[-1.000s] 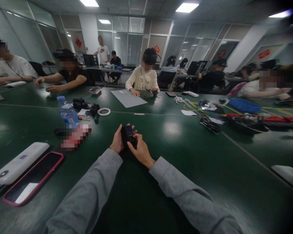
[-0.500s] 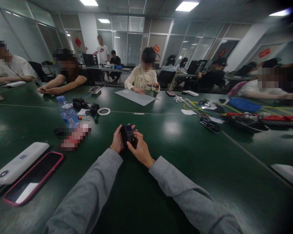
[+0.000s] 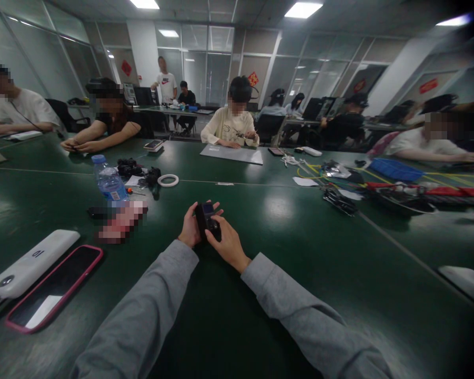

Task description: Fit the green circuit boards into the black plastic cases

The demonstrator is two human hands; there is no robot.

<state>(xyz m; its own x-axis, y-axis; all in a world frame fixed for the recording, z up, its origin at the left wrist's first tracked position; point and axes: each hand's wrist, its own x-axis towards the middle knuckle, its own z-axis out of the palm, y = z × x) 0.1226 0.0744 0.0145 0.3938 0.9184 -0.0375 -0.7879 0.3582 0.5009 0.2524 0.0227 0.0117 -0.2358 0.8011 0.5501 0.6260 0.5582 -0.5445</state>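
A small black device (image 3: 204,217) with a little screen on top is held upright just above the green table (image 3: 284,252), in the middle of the head view. My left hand (image 3: 189,227) wraps around its left side and back. Fingertips of my right hand (image 3: 228,244) pinch its lower front. Both forearms wear grey sleeves.
At my left lie a pink-cased phone (image 3: 53,288) and a white power bank (image 3: 29,263); a water bottle (image 3: 108,181), black parts (image 3: 136,171) and a tape ring (image 3: 168,180) lie beyond. Cables and tools (image 3: 339,200) and a blue tray (image 3: 395,170) are at the right. Other people sit around the table.
My hands and the black device have barely moved. Across the table, a person has slid and turned the grey sheet to the right.
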